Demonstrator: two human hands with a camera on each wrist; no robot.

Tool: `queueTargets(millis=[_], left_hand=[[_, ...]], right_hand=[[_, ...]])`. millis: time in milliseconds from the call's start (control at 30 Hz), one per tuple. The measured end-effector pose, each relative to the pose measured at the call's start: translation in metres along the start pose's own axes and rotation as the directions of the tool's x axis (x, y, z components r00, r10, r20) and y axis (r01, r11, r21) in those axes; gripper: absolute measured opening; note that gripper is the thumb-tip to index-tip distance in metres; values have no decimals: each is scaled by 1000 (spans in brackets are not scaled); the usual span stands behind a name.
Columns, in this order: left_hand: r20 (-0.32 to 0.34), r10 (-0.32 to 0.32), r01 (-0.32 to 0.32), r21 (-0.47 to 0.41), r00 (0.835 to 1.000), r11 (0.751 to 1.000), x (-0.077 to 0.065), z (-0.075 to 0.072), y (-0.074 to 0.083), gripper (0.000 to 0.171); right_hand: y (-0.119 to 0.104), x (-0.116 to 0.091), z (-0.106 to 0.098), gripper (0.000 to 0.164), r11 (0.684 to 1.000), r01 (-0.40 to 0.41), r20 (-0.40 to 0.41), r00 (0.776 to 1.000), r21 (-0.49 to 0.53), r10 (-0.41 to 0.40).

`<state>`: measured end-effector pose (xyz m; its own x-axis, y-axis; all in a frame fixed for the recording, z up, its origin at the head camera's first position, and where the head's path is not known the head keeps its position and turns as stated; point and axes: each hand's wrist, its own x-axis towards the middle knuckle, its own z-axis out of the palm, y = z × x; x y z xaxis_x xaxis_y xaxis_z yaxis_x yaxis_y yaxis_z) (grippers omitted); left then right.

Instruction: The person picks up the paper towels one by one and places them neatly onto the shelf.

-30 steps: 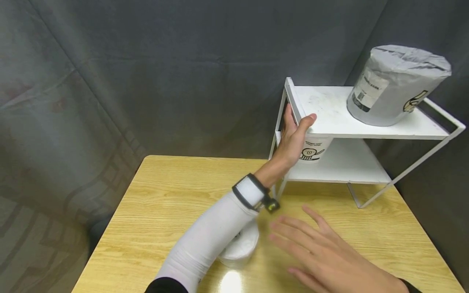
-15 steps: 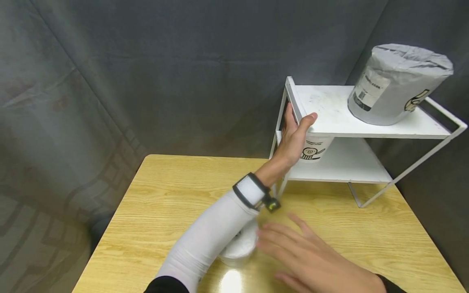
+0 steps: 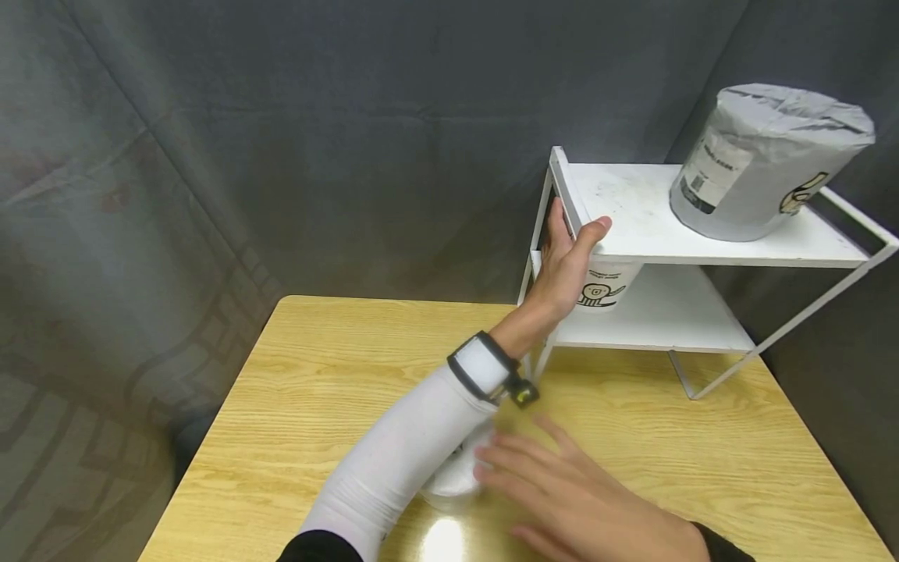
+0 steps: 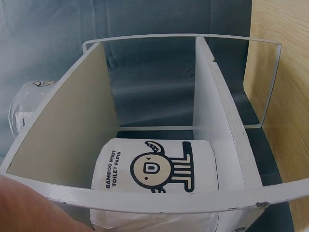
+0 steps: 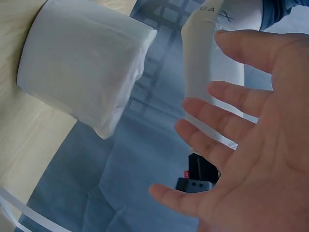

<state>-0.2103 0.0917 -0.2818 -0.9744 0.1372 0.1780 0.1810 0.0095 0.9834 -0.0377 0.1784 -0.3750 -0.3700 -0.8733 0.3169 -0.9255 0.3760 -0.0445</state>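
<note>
My left hand (image 3: 562, 269) grips the near left corner of a white two-tier shelf rack (image 3: 625, 207), thumb over the upper board and fingers along the side frame. Behind that hand on the lower tier is a white pack of toilet paper (image 3: 605, 287); the left wrist view shows its "Bamboo moist toilet paper" print (image 4: 161, 166). Fingers spread, my right hand (image 3: 576, 492) hovers over the table close to a white wrapped roll (image 3: 452, 474), partly hidden under my left forearm. The right wrist view shows this roll (image 5: 87, 58) apart from the fingers.
A larger grey-white wrapped pack (image 3: 765, 172) stands on the upper tier's right side. The wooden table (image 3: 337, 351) has dark grey curtains (image 3: 351, 156) behind it. My sleeved left forearm (image 3: 407, 445) crosses above the table's middle.
My right hand has moved left toward the wrapped roll, fingers still spread. My left hand keeps its grip on the rack's corner.
</note>
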Motion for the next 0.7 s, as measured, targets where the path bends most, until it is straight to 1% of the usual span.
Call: queueTargets(millis=[267, 567, 700], left_hand=[[-2, 0, 0, 2, 1000, 1000, 0, 0, 0, 97], [-2, -11, 11, 10, 1000, 1000, -1, 0, 1, 97], [-2, -13, 13, 13, 1000, 1000, -1, 0, 1, 97]], right_hand=[[-1, 3, 12, 73, 1000, -23, 32, 999, -2, 23], [2, 8, 23, 63, 999, -8, 10, 1000, -35, 8], [2, 9, 27, 62, 999, -14, 17, 1000, -35, 14]])
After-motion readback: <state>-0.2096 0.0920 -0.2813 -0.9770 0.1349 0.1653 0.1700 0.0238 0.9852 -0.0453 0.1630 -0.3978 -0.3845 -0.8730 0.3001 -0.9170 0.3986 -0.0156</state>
